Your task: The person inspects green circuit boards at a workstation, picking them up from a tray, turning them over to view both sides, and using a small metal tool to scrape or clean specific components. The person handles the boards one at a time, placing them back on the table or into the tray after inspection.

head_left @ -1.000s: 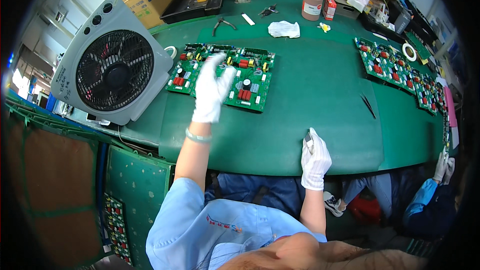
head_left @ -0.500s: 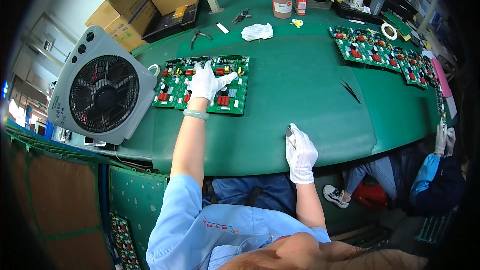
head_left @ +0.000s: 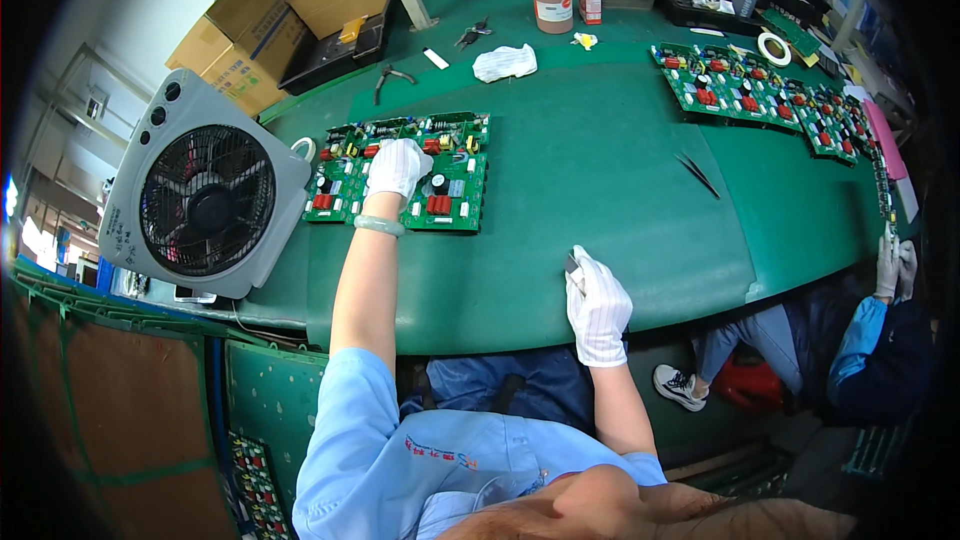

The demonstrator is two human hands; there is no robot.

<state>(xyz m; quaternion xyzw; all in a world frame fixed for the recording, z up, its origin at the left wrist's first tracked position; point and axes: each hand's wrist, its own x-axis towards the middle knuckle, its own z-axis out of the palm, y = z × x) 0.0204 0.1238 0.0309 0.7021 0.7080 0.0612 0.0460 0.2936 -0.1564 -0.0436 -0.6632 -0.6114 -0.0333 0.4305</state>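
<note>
Green matting (head_left: 580, 140) spreads across the frame, a grey fan (head_left: 208, 200) standing at the left. Left of centre lie circuit boards (head_left: 440, 205), the gloved left hand (head_left: 398, 168) over them, fingers curled (whether they grip anything, I cannot tell). Lower, right of centre, the right hand (head_left: 599, 308) clasps a small dark object (head_left: 571, 264); tweezers (head_left: 698, 176) lie farther right, below more boards (head_left: 730, 95).

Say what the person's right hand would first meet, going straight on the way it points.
The right hand would probably cross the green table and meet the white cloth; depth is unclear.
</note>
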